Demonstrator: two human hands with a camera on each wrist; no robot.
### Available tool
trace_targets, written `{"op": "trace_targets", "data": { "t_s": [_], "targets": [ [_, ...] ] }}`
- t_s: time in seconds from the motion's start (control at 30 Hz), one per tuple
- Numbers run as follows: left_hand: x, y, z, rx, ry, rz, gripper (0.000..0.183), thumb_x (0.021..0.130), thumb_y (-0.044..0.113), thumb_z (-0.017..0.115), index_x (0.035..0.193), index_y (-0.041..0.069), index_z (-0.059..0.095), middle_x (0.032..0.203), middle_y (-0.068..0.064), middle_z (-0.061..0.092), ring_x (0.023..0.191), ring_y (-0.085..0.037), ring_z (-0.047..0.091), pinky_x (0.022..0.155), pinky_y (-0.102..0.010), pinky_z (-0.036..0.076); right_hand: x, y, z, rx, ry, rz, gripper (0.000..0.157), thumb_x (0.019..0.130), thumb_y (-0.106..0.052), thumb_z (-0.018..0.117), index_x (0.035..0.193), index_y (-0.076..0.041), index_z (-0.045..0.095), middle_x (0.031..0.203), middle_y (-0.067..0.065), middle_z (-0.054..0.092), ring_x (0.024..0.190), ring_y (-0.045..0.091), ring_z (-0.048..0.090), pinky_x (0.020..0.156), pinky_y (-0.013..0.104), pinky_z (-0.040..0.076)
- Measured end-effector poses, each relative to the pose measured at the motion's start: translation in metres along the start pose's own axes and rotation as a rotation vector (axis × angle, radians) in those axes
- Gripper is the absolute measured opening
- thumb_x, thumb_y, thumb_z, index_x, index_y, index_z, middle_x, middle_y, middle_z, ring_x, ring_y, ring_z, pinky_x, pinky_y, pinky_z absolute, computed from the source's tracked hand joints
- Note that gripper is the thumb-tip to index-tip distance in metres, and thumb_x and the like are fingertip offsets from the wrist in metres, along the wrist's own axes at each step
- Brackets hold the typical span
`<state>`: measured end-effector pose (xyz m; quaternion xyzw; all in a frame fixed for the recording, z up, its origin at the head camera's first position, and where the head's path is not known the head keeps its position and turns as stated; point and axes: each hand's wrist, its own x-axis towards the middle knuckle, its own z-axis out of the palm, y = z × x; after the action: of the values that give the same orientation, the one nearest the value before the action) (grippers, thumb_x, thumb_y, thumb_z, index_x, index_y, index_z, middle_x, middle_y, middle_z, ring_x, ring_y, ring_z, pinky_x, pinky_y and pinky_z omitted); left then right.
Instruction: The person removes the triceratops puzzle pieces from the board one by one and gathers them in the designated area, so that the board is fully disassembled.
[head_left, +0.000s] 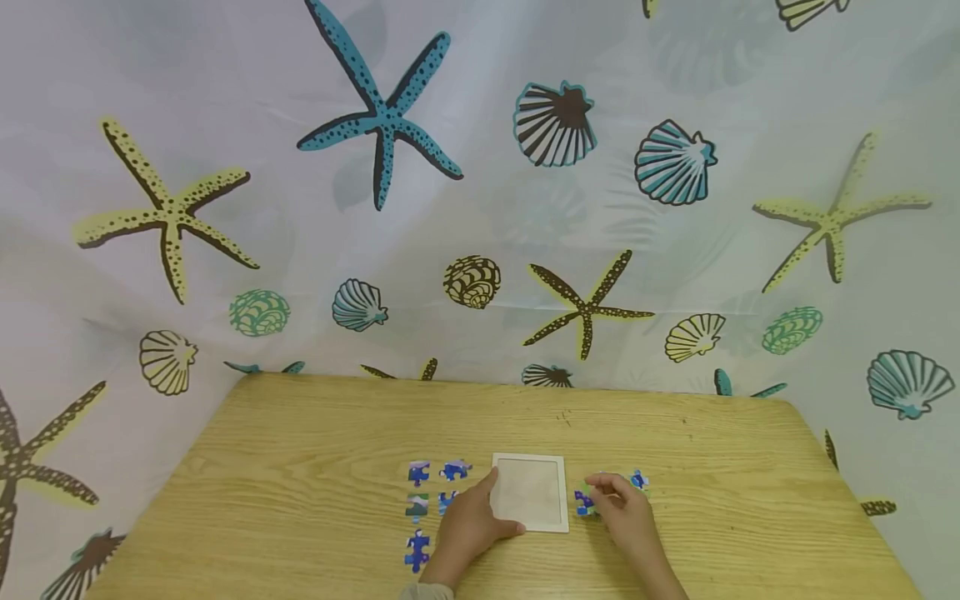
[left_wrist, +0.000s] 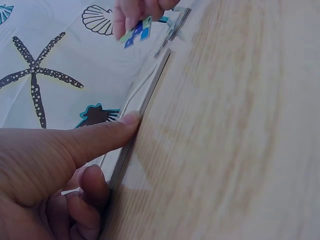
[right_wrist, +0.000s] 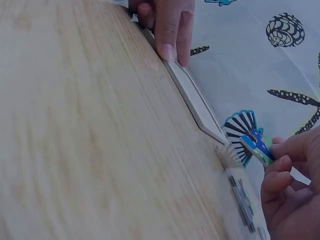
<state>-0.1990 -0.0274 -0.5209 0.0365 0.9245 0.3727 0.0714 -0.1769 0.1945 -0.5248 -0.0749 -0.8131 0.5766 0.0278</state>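
A square, pale puzzle tray (head_left: 565, 492) with a raised border lies on the wooden table. My left hand (head_left: 471, 521) holds its near left corner, thumb along the near edge and fingers at the left side. In the left wrist view, the thumb (left_wrist: 107, 135) presses on the rim while other fingers curl beside it. Just right of the tray, my right hand (head_left: 624, 508) pinches a jigsaw piece (right_wrist: 257, 146) coloured blue, purple and green. That piece is raised off the table, between thumb and fingertips.
Several loose jigsaw pieces, among them a blue one (head_left: 417, 550), lie left of the tray. More pieces, including a small blue one (head_left: 639, 479), lie beside my right hand. A curtain (head_left: 465, 208) printed with starfish and shells hangs behind the table (head_left: 300, 467).
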Motion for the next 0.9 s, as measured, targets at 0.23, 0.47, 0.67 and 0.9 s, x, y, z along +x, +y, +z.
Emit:
{"op": "trace_targets", "data": {
  "t_s": [0.23, 0.47, 0.67, 0.9],
  "targets": [
    [0.001, -0.002, 0.001, -0.001, -0.011, -0.001, 0.093, 0.061, 0.03, 0.089, 0.138, 0.0, 0.046, 0.128, -0.021, 0.056, 0.114, -0.042, 0.053, 0.089, -0.053, 0.045, 0.0, 0.009, -0.031, -0.009, 0.069, 0.108, 0.02, 0.093, -0.005, 0.056, 0.111, 0.0, 0.063, 0.095, 0.007, 0.056, 0.062, 0.008, 0.05, 0.046, 0.018, 0.039],
    [0.003, -0.004, 0.002, 0.019, -0.018, -0.002, 0.094, 0.061, 0.032, 0.088, 0.139, 0.001, 0.045, 0.129, -0.02, 0.056, 0.115, -0.041, 0.053, 0.09, -0.052, 0.045, -0.001, 0.017, -0.055, -0.022, 0.095, 0.218, 0.023, 0.094, -0.009, 0.054, 0.114, 0.0, 0.062, 0.1, 0.007, 0.058, 0.057, 0.008, 0.043, 0.045, 0.018, 0.037],
    [0.002, -0.004, 0.001, 0.022, -0.015, 0.007, 0.094, 0.061, 0.031, 0.089, 0.138, 0.0, 0.045, 0.128, -0.021, 0.056, 0.114, -0.042, 0.054, 0.09, -0.052, 0.045, -0.003, 0.024, -0.063, -0.038, 0.091, 0.247, 0.025, 0.094, -0.011, 0.056, 0.115, 0.0, 0.061, 0.099, 0.006, 0.061, 0.06, 0.009, 0.044, 0.047, 0.019, 0.039],
    [0.002, -0.004, 0.001, 0.021, -0.011, 0.013, 0.093, 0.061, 0.031, 0.089, 0.138, 0.0, 0.045, 0.128, -0.021, 0.056, 0.114, -0.042, 0.054, 0.09, -0.052, 0.045, -0.002, 0.026, -0.063, -0.089, 0.102, 0.23, 0.023, 0.092, -0.01, 0.057, 0.112, 0.001, 0.063, 0.092, 0.005, 0.061, 0.064, 0.011, 0.047, 0.048, 0.019, 0.04]
  ]
}}
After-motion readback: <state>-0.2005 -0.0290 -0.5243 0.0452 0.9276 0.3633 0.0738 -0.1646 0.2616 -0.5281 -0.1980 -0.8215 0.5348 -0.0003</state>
